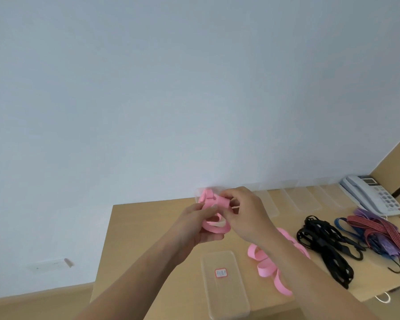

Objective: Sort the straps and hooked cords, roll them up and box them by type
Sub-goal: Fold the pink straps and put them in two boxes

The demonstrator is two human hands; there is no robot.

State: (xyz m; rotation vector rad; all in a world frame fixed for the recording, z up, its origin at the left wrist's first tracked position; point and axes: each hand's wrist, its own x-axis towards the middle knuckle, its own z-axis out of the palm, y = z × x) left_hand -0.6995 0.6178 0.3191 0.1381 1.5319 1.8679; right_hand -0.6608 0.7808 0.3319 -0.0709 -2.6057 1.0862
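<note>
Both my hands are raised over the far left part of the wooden table (148,239). My left hand (194,227) grips a loosely coiled pink strap (215,225) from below. My right hand (245,213) pinches the upper loops of the same strap. More pink strap (263,266) lies in loose loops on the table under my right forearm. A heap of black straps (321,241) sits to the right, then a pile of blue, red and purple hooked cords (379,232). A clear lid with a red label (222,280) lies at the front.
Several clear plastic boxes and lids (303,197) line the table's far edge against the wall. A white desk telephone (374,195) stands at the far right. The table's left edge drops to the floor.
</note>
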